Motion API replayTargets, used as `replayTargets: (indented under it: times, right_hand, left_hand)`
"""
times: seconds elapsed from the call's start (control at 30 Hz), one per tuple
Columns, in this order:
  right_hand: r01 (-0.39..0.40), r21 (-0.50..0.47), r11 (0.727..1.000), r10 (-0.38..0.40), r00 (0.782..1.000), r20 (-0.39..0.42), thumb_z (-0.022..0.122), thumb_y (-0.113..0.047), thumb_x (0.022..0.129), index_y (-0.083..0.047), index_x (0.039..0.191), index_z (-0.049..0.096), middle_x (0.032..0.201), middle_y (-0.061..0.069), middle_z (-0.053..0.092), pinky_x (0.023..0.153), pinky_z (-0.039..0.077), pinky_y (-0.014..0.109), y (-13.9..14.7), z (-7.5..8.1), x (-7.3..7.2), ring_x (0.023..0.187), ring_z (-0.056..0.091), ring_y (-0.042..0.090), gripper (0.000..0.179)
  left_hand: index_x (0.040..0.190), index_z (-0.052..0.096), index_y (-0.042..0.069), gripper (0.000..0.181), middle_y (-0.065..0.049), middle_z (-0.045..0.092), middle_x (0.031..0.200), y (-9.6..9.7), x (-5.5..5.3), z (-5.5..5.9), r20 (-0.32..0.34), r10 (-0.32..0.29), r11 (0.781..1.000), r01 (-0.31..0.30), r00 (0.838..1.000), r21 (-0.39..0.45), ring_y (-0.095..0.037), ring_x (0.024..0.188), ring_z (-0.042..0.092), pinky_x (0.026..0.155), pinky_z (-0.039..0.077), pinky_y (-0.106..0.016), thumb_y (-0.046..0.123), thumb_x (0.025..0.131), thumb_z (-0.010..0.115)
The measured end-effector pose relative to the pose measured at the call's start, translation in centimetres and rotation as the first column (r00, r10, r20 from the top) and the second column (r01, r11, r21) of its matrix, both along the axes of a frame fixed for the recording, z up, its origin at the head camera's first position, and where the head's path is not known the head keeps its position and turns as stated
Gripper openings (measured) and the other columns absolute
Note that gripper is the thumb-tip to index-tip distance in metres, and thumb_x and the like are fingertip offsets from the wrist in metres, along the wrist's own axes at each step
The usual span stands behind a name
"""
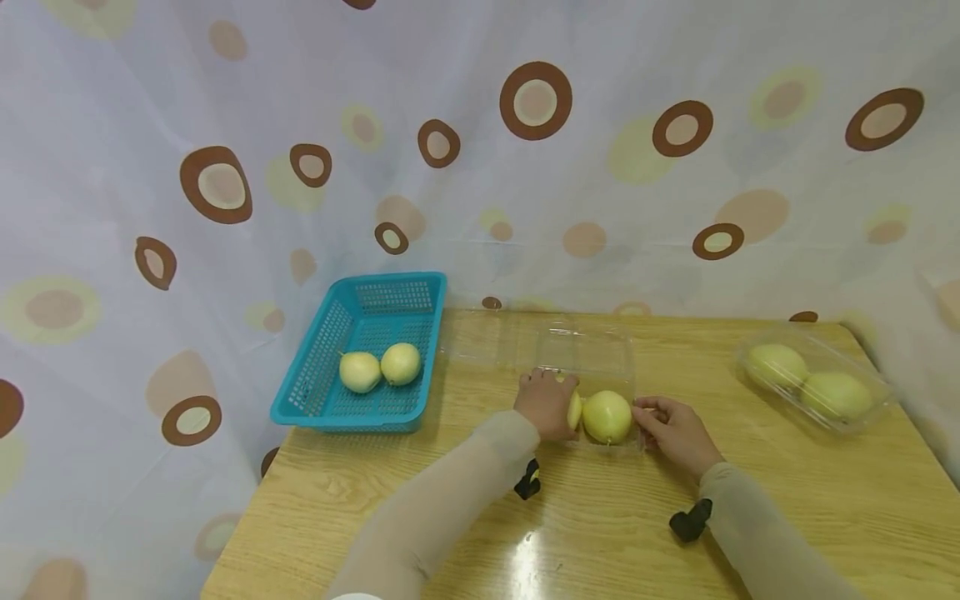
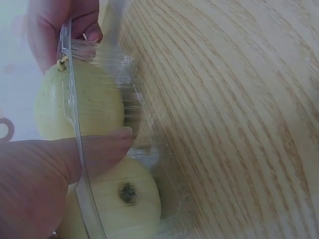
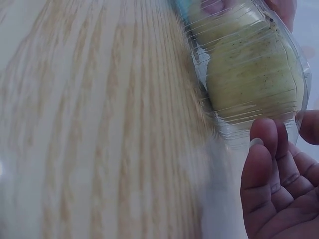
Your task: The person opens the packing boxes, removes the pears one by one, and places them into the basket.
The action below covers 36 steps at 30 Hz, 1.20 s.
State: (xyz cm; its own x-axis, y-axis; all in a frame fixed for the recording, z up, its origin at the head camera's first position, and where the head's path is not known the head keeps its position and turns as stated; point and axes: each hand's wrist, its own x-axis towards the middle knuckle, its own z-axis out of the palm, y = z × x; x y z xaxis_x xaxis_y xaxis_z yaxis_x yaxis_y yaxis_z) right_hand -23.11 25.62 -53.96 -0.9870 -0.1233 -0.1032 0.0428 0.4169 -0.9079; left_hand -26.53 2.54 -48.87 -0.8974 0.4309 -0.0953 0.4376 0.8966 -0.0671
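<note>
An open clear plastic clamshell box (image 1: 592, 448) stands at the table's middle with two yellow-green pears in it. One pear (image 1: 607, 417) sits in the right half, its stem toward the near side. My left hand (image 1: 546, 404) reaches into the left half and grips the other pear (image 2: 117, 199), which it mostly covers in the head view. Its thumb (image 2: 107, 149) lies between the two pears. At the box's right end my right hand (image 1: 678, 433) pinches the plastic rim between thumb and fingers (image 3: 261, 164).
The box's raised clear lid (image 1: 585, 346) leans behind it, with more clear plastic (image 1: 480, 337) to its left. A blue basket (image 1: 281, 408) with two pears stands left. A closed clear box (image 1: 862, 379) holding two pears lies right. A patterned curtain (image 1: 465, 200) hangs behind the table.
</note>
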Motion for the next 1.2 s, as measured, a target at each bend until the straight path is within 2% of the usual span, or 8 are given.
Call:
replayTargets:
  times: [0.2,0.43,0.53,0.67,0.83,0.97,1.1,1.2]
  right_hand:
    - [0.006,0.004,1.000,-0.006,1.000,-0.005,0.056,-0.038,0.097,0.003,0.128,0.054,0.090,0.014,0.066,0.061,0.054,0.031,0.0,0.0,0.1,0.072,0.061,0.020,0.051]
    - [0.009,-0.045,0.999,-0.008,1.000,0.020,0.057,-0.036,0.097,0.004,0.128,0.053,0.092,0.016,0.066,0.059,0.054,0.033,-0.2,-0.1,0.5,0.070,0.061,0.020,0.050]
    - [0.020,-0.064,0.998,-0.017,0.999,0.035,0.057,-0.035,0.098,0.004,0.129,0.053,0.096,0.017,0.066,0.059,0.054,0.033,-0.3,0.0,0.6,0.071,0.061,0.020,0.050]
    - [0.023,-0.070,0.997,-0.020,0.999,0.044,0.056,-0.036,0.098,0.004,0.130,0.052,0.098,0.016,0.065,0.061,0.055,0.032,-0.1,0.2,0.6,0.073,0.063,0.020,0.052]
    - [0.032,-0.067,0.997,-0.030,0.999,0.022,0.056,-0.037,0.098,0.004,0.131,0.051,0.098,0.016,0.065,0.062,0.055,0.032,0.4,0.2,0.6,0.073,0.063,0.019,0.053]
    - [0.031,-0.095,0.995,-0.029,0.999,0.024,0.056,-0.036,0.098,0.004,0.133,0.049,0.099,0.017,0.065,0.061,0.055,0.032,0.5,0.2,0.6,0.072,0.063,0.019,0.054]
    - [0.024,-0.124,0.992,-0.019,0.999,0.039,0.056,-0.033,0.098,0.005,0.136,0.045,0.102,0.018,0.065,0.063,0.055,0.032,0.4,0.1,0.6,0.075,0.064,0.019,0.055]
    - [0.020,-0.130,0.991,-0.015,0.999,0.041,0.055,-0.032,0.099,0.004,0.138,0.044,0.103,0.018,0.065,0.064,0.056,0.032,0.3,0.1,0.7,0.077,0.065,0.019,0.055]
  left_hand:
    - [0.140,0.044,0.030,0.089,-0.003,0.056,0.126,-0.1,0.1,0.1,0.001,-0.014,1.000,0.014,1.000,0.007,-0.022,0.115,0.048,0.096,0.039,-0.041,0.064,0.066,0.078]
    - [0.140,0.045,0.030,0.090,-0.001,0.057,0.119,-1.1,-0.6,-1.2,0.012,-0.079,0.990,0.077,0.997,0.116,-0.019,0.106,0.048,0.094,0.039,-0.038,0.062,0.063,0.081]
    - [0.141,0.044,0.029,0.093,-0.003,0.056,0.120,-1.6,-0.5,-0.3,0.021,-0.097,0.984,0.093,0.995,0.149,-0.019,0.107,0.047,0.094,0.040,-0.040,0.061,0.062,0.082]
    - [0.142,0.043,0.029,0.092,-0.003,0.054,0.123,-1.7,0.0,2.0,0.039,-0.104,0.979,0.095,0.994,0.183,-0.020,0.110,0.046,0.094,0.039,-0.040,0.055,0.064,0.083]
    - [0.144,0.042,0.028,0.090,-0.003,0.053,0.124,-1.7,0.2,3.7,0.046,-0.122,0.968,0.109,0.991,0.225,-0.019,0.113,0.045,0.097,0.037,-0.040,0.051,0.067,0.083]
    - [0.144,0.041,0.027,0.090,-0.004,0.053,0.124,-1.9,0.5,4.4,0.071,-0.121,0.963,0.100,0.990,0.249,-0.020,0.114,0.046,0.096,0.042,-0.038,0.052,0.069,0.082]
    - [0.144,0.041,0.026,0.091,-0.005,0.052,0.122,-2.6,0.6,4.6,0.091,-0.098,0.953,0.067,0.991,0.296,-0.018,0.108,0.050,0.082,0.049,-0.032,0.054,0.068,0.082]
    - [0.145,0.041,0.025,0.095,-0.006,0.051,0.124,-3.2,0.6,4.7,0.083,-0.080,0.944,0.049,0.993,0.325,-0.017,0.101,0.054,0.076,0.050,-0.030,0.059,0.066,0.081]
